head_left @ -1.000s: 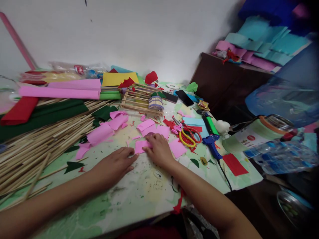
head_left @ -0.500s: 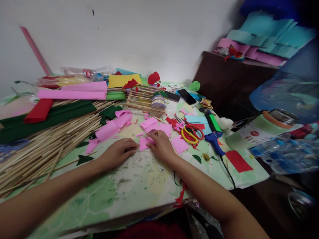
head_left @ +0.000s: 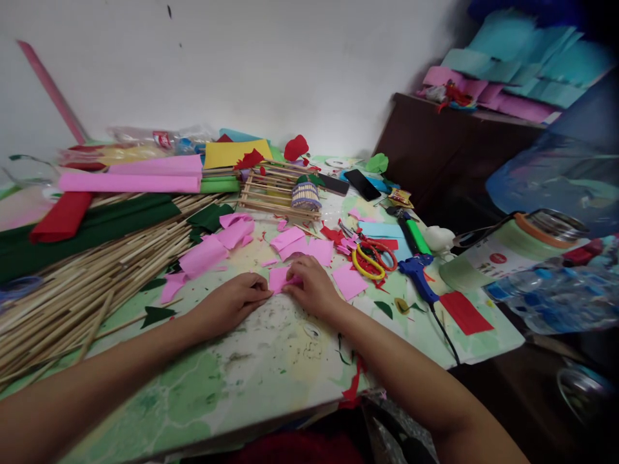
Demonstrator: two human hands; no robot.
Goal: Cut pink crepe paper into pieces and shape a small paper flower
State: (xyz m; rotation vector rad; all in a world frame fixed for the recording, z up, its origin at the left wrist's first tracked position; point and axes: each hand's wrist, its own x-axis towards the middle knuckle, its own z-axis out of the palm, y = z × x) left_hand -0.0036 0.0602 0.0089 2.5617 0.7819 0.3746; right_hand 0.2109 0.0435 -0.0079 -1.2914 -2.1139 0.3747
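A small pink paper square [head_left: 277,280] lies in front of me, between my two hands. My right hand [head_left: 313,288] pinches its right side, with the thumb and fingers closed on it. At its lower left corner, the closed fingertips of my left hand [head_left: 242,298] meet the paper's edge. Just beyond the hands are more pink pieces [head_left: 289,241], some overlapping. Another pink square [head_left: 349,281] rests flat to the right of my right hand. A crumpled pink sheet [head_left: 206,254] is up and left of my left hand.
Thin wooden sticks [head_left: 111,277] cover the left side. To the right are yellow- and red-handled scissors [head_left: 367,263], a blue glue gun [head_left: 418,274] with a cord, a red rectangle [head_left: 465,312] and a tilted flask [head_left: 503,251]. A small stick frame [head_left: 271,190] stands behind.
My right fingers have closed further and lifted the right side of the pink square slightly. My left fingertips have come in to its edge. The view has shifted slightly.
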